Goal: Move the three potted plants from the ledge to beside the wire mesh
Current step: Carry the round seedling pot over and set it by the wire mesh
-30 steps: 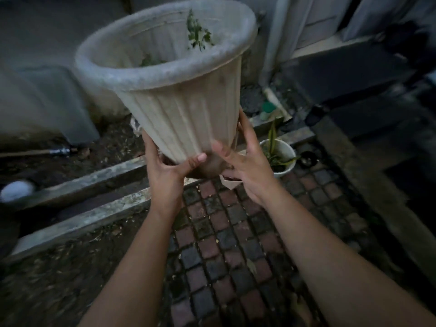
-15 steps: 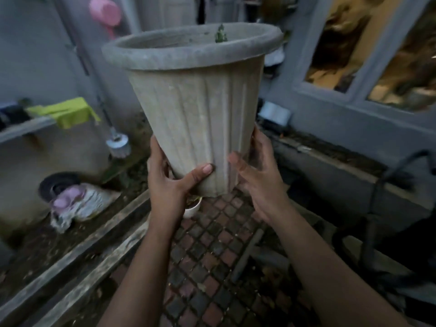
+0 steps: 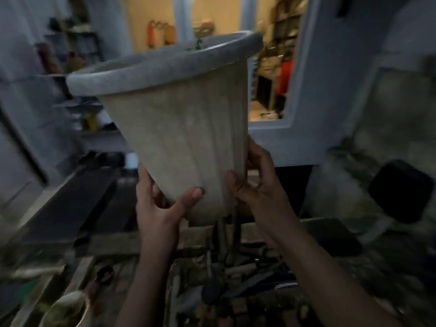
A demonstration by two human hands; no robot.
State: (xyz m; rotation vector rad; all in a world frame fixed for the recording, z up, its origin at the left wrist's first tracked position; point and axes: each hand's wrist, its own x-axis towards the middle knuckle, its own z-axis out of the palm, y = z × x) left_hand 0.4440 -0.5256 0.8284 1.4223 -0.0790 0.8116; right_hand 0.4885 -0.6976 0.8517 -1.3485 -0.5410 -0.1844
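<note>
I hold a tall ribbed grey pot (image 3: 184, 138) up in front of me, tilted a little to the right. A small green sprig (image 3: 199, 44) shows just above its thick rim. My left hand (image 3: 160, 204) grips the pot's lower left side, thumb across the front. My right hand (image 3: 257, 185) clasps the lower right side near the base. Both hands carry the pot in the air. The picture is blurred by motion. No wire mesh can be made out.
A lit window opening (image 3: 266, 67) in a blue-grey wall lies behind the pot. A dark round object (image 3: 401, 190) is at the right. Sticks and debris (image 3: 226, 279) cover the ground below. A pale pot (image 3: 68, 308) sits at the lower left.
The view has swung round to the right, from the brick paving and ledge to the wall with the lit window. The pot stays in both hands, now tilted.
</note>
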